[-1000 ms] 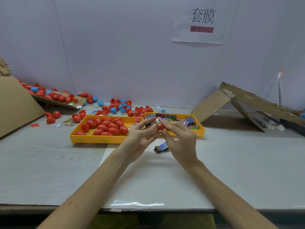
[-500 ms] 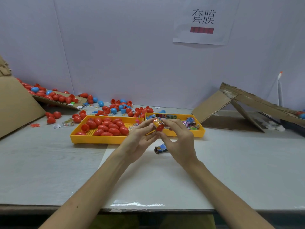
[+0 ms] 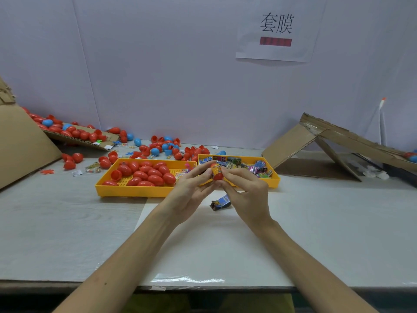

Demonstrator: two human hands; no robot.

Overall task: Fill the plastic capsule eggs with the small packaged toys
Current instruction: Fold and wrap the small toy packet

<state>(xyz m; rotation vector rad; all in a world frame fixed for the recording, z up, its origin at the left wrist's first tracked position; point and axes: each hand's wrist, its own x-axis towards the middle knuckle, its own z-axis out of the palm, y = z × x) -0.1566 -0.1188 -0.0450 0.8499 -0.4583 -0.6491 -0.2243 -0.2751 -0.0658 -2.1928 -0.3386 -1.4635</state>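
Observation:
Both hands meet above the table's middle around one red capsule egg with a colourful toy packet wrapped against it. My left hand pinches it from the left; my right hand pinches it from the right. A yellow tray on the left holds several red eggs. Beside it, a second yellow tray holds several small packaged toys. One blue packet lies on the white sheet under my hands.
Loose red and blue eggs litter the table behind the trays. A cardboard flap at far left carries more eggs. Folded cardboard leans at the right. A large cardboard panel stands at the left edge.
The egg and packet between my fingers have been turned and raised slightly; the packet now sits closer against the egg. Both hands stay in nearly the same spot.

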